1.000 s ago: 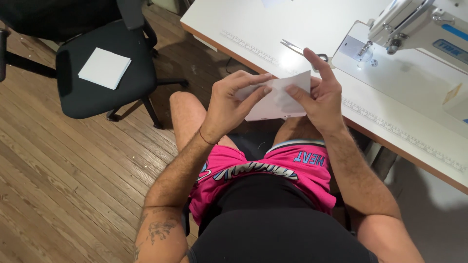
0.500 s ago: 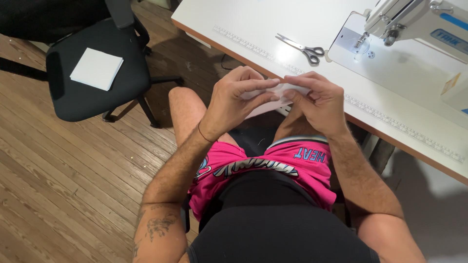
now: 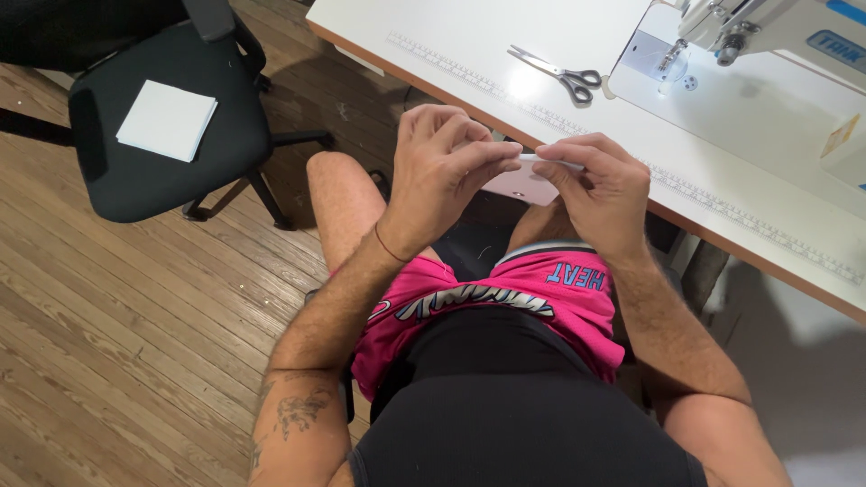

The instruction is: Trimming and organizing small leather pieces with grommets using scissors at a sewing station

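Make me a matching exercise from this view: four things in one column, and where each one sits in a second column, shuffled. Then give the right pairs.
Things
1. scissors
2. white square piece
3. small white fabric piece
4. sewing machine

Places
A. on the seat of the black office chair
B. at the far right end of the white table
C. pinched between the left hand and the right hand, above the lap
D. flat on the table, just left of the machine's lit needle area

Pairs: 1-D, 2-A, 3-C, 4-B
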